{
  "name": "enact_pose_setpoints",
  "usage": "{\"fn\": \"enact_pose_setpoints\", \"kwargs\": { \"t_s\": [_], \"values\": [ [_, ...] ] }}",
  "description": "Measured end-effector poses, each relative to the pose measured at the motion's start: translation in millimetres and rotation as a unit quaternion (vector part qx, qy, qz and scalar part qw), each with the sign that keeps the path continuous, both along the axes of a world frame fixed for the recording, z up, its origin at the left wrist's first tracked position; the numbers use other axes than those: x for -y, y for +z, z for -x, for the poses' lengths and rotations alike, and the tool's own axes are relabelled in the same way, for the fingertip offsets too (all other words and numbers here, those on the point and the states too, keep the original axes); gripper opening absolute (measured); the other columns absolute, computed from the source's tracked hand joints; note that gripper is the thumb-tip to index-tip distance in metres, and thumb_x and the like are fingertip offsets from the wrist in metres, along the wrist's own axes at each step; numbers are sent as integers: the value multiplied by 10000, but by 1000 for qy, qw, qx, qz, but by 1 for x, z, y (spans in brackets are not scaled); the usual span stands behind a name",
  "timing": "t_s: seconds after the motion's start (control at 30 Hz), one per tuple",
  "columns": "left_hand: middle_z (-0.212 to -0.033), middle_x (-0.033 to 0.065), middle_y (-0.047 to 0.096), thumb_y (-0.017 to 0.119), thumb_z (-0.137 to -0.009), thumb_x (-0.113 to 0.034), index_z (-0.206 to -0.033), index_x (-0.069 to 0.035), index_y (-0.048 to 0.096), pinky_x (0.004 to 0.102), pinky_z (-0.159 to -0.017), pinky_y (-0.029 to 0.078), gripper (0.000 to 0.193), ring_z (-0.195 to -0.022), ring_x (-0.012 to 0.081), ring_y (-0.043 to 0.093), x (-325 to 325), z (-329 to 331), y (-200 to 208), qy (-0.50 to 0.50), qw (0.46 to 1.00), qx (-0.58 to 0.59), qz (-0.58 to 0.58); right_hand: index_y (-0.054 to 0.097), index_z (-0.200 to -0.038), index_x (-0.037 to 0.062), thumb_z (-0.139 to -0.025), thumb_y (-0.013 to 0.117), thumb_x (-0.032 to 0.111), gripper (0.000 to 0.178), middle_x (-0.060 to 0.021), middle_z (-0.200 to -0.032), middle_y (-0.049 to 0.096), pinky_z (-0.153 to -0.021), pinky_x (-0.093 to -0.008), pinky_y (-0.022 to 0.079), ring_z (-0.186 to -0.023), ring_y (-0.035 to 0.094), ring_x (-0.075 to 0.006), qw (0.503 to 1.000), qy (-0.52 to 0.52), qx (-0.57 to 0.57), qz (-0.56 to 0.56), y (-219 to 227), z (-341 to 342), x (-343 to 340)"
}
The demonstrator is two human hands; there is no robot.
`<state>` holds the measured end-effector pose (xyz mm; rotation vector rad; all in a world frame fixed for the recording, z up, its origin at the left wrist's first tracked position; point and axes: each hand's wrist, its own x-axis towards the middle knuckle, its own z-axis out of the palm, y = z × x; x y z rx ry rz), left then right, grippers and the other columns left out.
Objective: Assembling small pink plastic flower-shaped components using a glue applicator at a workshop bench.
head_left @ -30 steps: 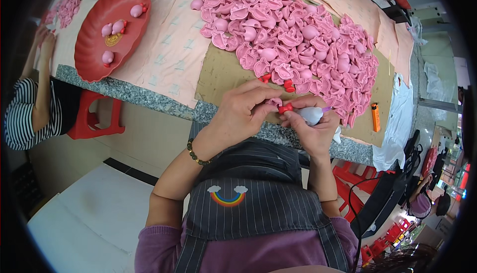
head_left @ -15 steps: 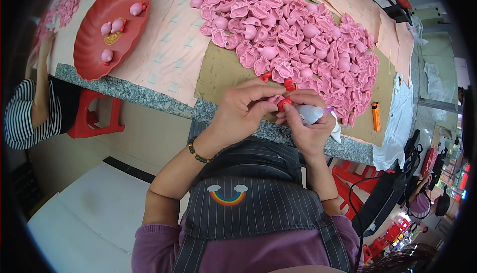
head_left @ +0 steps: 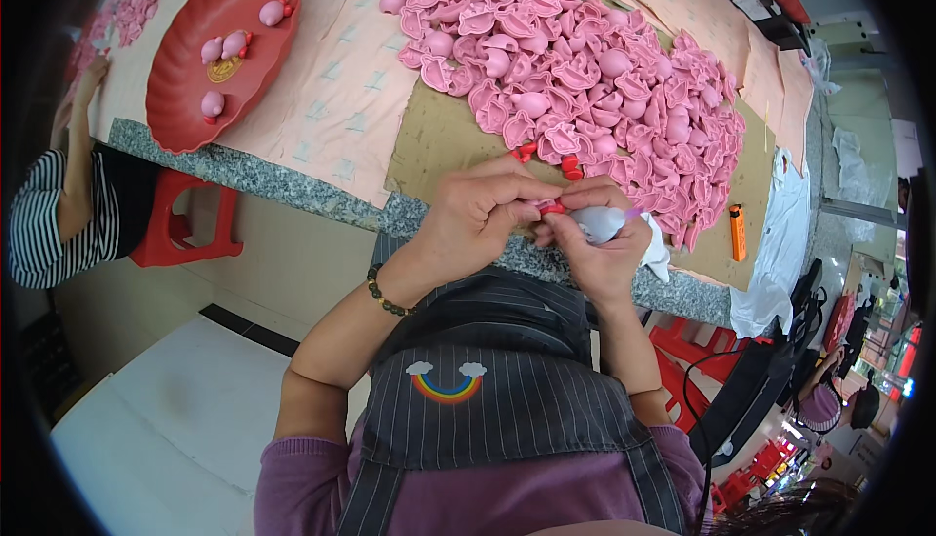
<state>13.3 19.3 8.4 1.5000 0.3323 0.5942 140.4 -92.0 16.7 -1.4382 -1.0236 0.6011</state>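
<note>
At the table's near edge my two hands meet fingertip to fingertip. My left hand point(head_left: 456, 224), with a beaded bracelet at the wrist, pinches a small pink piece, mostly hidden by the fingers. A small red piece point(head_left: 553, 207) touches it, against my right thumb and finger. My right hand point(head_left: 604, 261) also has a small whitish squeeze bottle point(head_left: 597, 224) with a purple tip tucked in it, pointing right. Just beyond my fingers lie loose red pieces point(head_left: 571, 167), beside a large heap of pink moulded shell pieces point(head_left: 585, 68) on a brown board point(head_left: 429, 136).
A scalloped red tray point(head_left: 175, 112) at far left carries several pink-and-red figures. An orange lighter point(head_left: 737, 232) lies right of the heap, near a white plastic bag point(head_left: 770, 277). A person in a striped sleeve point(head_left: 39, 209) works at far left, near a red stool point(head_left: 185, 229).
My fingertips have shifted slightly, and the red piece has moved a little left and up, lying closer to my left fingers. The bottle has also moved a little left in my right hand.
</note>
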Motion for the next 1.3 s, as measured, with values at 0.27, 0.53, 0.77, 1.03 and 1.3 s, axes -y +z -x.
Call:
{"fn": "enact_pose_setpoints", "kwargs": {
  "t_s": [0.27,0.53,0.77,1.03,1.3],
  "values": [
    [-921,52,587,580,-769,87,-1035,29,580,206,-621,478,273,-706,84,564,12,-5,-6,34,995,35,91,533,-881,-67,-733,606,-117,173,-158,-940,531,-532,-286,549,-644,607,-202,992,-23,111,-52,-11,-7,-2],
    [-989,99,600,569,-812,69,-1029,35,584,236,-684,505,219,-803,125,603,13,-5,5,15,983,95,154,563,-842,-59,-761,574,-101,93,-165,-948,554,-527,-282,545,-642,610,-211,954,-42,-296,-29,9,11,-4],
    [-801,116,613,590,-719,40,-911,-26,606,286,-579,491,204,-667,212,624,6,19,17,127,983,8,-129,624,-873,-17,-667,669,-64,216,-145,-855,608,-679,-307,454,-741,587,-224,981,56,183,-27,35,8,-15],
    [-753,133,594,605,-650,-7,-879,-19,571,333,-597,491,232,-688,289,609,40,59,18,185,972,36,-138,581,-946,-58,-748,600,-73,199,-126,-873,601,-728,-310,465,-782,578,-201,970,111,171,-130,1,34,-5],
    [-649,130,643,642,-605,-59,-707,14,623,305,-551,497,128,-585,224,637,78,89,40,352,913,12,-206,611,-996,27,-796,659,266,316,-75,-682,603,-565,-240,459,-610,548,-173,956,111,217,165,15,39,0]
  ]
}}
